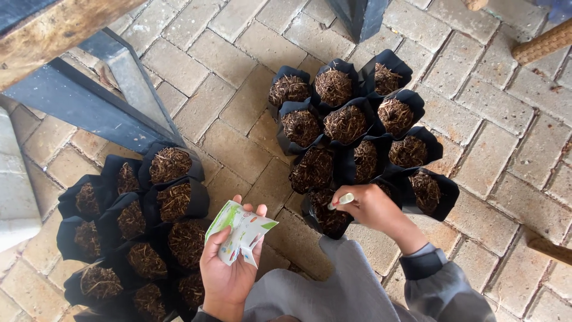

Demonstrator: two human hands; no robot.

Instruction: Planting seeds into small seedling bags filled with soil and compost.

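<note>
- Left hand (227, 268) fingers curl around opened seed packet (241, 232); tilted, may spill.
- Right hand (368, 207) pinches small white stick (341, 201) over black grow bag (329, 216); loose grip risks dropping it.

Two clusters of grow bags, left (134, 226) and right (357, 131), on paving (238, 107).

Small packet (241, 235) in left hand (229, 268): printed paper or foil-like sachet, smooth, slight sheen, white and green. Item pinched in right hand (369, 209): short pale stick (341, 201), smooth; material cannot be determined. Grow bags (429, 188): thin black plastic film, soft, crinkled, faintly glossy at folds. Fill (345, 123): coarse brown fibrous matter, dry, rough, matt. Sleeve (441, 286): grey woven cloth, matt. Paving (238, 149): tan brick blocks, rough, matt, gritty joints. Bench frame (77, 101): dark painted metal, smooth; top board (53, 30) rough, weathered wood.
</note>
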